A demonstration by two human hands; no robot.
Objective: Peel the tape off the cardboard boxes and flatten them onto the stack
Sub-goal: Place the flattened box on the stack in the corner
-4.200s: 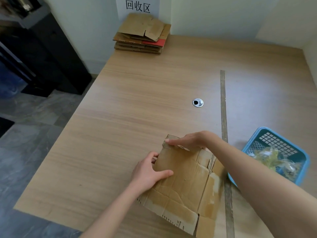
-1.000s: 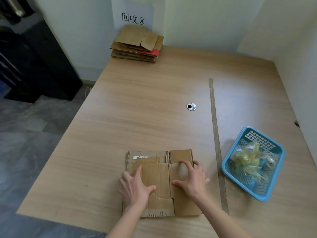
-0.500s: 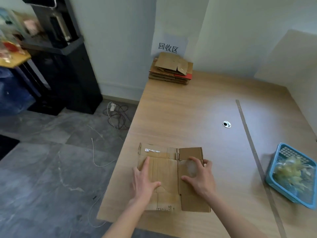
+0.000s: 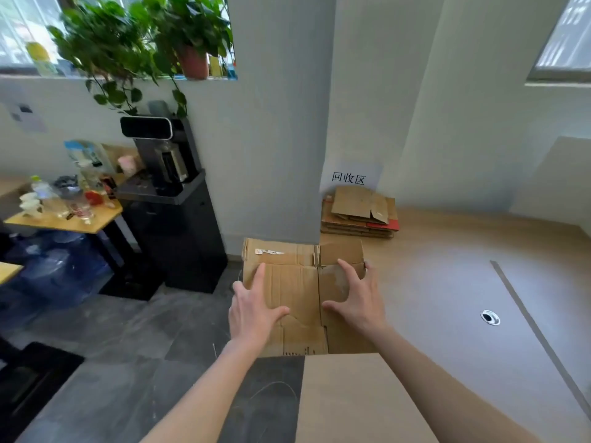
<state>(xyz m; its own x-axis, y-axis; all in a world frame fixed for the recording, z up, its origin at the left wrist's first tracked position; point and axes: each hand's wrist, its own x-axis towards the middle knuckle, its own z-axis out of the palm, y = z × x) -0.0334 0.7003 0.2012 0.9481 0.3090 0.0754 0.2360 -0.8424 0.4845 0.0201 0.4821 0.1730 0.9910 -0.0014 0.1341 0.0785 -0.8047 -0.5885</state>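
The flattened brown cardboard box (image 4: 300, 292) is lifted off the light wood-grain counter (image 4: 447, 298), carried flat between both hands over the counter's left edge, partly above the grey tiled floor (image 4: 128, 340). The left hand (image 4: 256, 310) presses its spread fingers on the sheet's top face with the thumb laid across it; the right hand (image 4: 356, 302) does the same on the right half. What the fingers beneath are doing is hidden, so each grip reads as wide and flat on the card, carrying rather than pinching. The box's long axis runs away from the person, pointing nearly at the stack of flattened brown cardboard with one red sheet (image 4: 359, 215), which sits at the counter's far left corner against the wall, under a white paper sign (image 4: 348, 178). The stack lies straight ahead and slightly right of the box, well apart; the right hand is nearer to it. A forward carry looks like what is left. Beyond the counter stand a black water dispenser (image 4: 169, 199) and trailing green potted plants (image 4: 144, 43) on a window ledge
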